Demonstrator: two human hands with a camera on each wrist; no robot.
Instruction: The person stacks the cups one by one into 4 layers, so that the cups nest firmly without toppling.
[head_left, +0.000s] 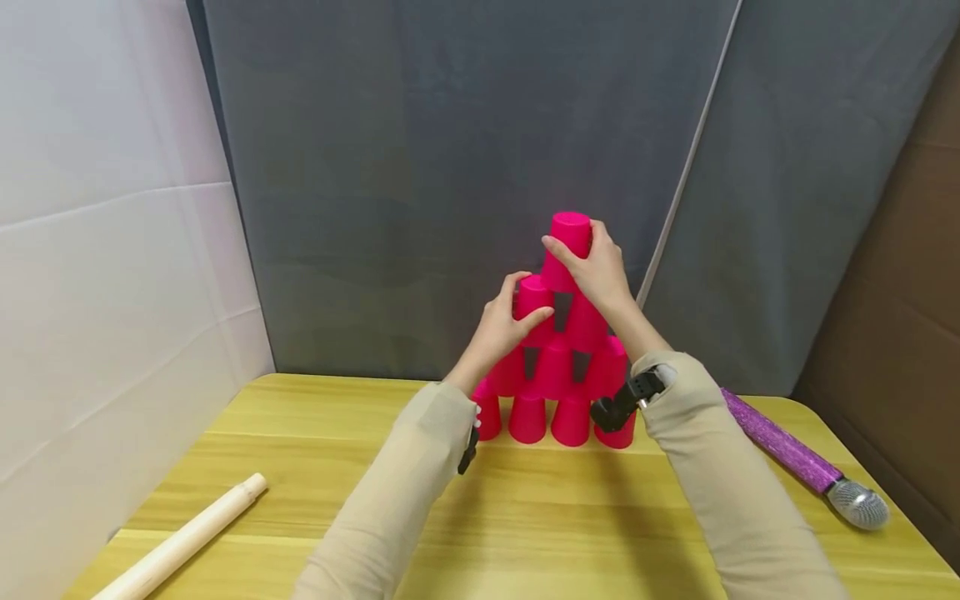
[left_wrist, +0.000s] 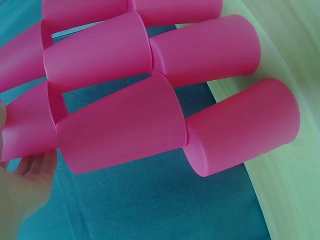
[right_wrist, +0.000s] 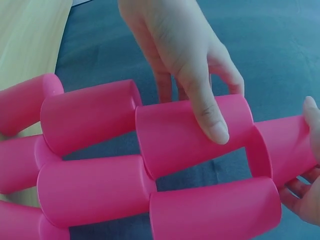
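Both hands raised at a pyramid of pink cups point(head_left: 555, 367) near the far edge of the yellow surface point(head_left: 525, 517): right hand point(head_left: 596, 271) curled round the top cup point(head_left: 567, 242), left hand point(head_left: 504, 325) gripping a cup point(head_left: 534, 304) in the row below, thumb across its front. Grey backdrop point(head_left: 450, 167) close behind the stack; open room in front, with wooden stick point(head_left: 183, 542) front left and purple microphone point(head_left: 802, 458) right.
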